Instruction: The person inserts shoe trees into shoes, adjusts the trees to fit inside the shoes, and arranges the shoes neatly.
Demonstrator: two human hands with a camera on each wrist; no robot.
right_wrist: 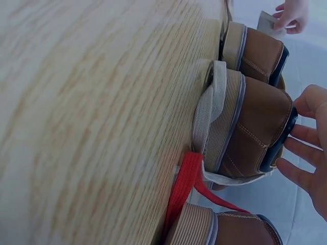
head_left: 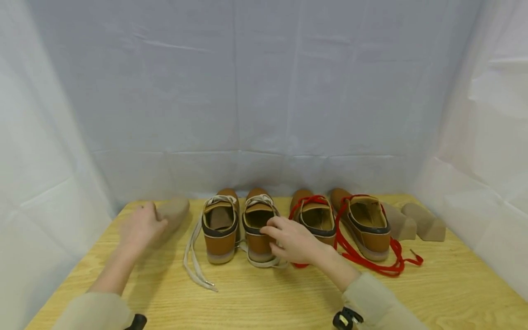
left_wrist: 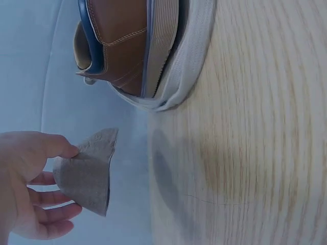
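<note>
While four brown shoes are being kept in a row at the back of the wooden desk [head_left: 264, 293], a tan shoe insert [head_left: 173, 214] is being gripped by the left hand [head_left: 141, 225], fingers and thumb curled round it, at the far left beside the first white-laced shoe [head_left: 220, 227]. The second white-laced shoe [head_left: 258, 224] is being touched at its heel by the right hand [head_left: 294, 240], whose fingers are being held loosely spread. Two red-laced shoes [head_left: 342, 220] and two more inserts [head_left: 416, 223] are being left standing to the right.
</note>
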